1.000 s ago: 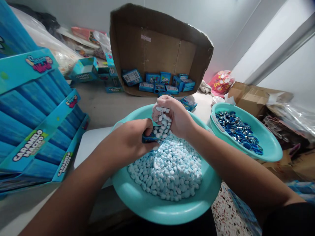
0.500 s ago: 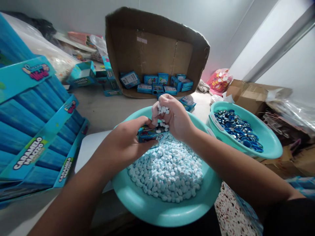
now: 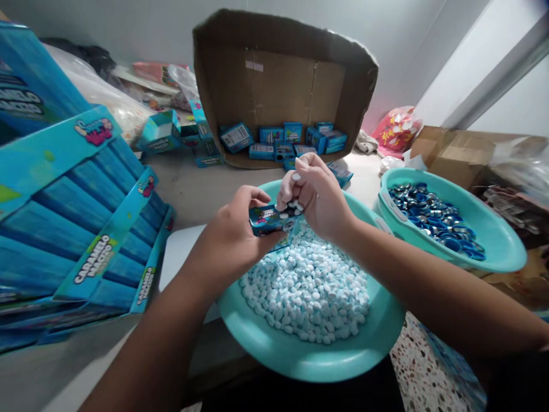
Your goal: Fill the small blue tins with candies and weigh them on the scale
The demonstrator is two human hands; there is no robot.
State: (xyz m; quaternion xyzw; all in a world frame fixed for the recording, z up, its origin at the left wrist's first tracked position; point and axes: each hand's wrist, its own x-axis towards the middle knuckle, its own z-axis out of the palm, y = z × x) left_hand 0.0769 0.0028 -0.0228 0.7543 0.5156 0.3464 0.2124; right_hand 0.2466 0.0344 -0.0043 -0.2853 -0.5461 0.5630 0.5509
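Blue card made up the small candy box (image 3: 266, 220), which lay on its side in your left grip (image 3: 234, 237). Your thumb sat on top and your fingers beneath, closed firmly round it, above the far part of the turquoise basin (image 3: 300, 366). Your right grip (image 3: 321, 199) was curled shut over a handful of candies (image 3: 294, 205) and pressed against the box's open end. A few pale pieces showed at the mouth and between your fingers. How full the box was could not be told, since your hands hid its inside, but its flap was not yet closed.

Under both hands the basin held a deep heap of candies (image 3: 306, 286), white and light blue, so by the look of it most of that stock was not yet boxed. Beyond the basin, on the grey tabletop (image 3: 193, 189), a cardboard carton (image 3: 283, 74) stood tipped on its side with about a dozen closed blue boxes (image 3: 278, 143) lying loose in it. A few more sat just outside its edge. I judged those to be done and the work to be at an early stage.

To your right a second turquoise basin (image 3: 501, 260) held blue and silver discs (image 3: 433, 214), untouched. To your left, blue display trays (image 3: 77, 229) lay stacked at a slant.
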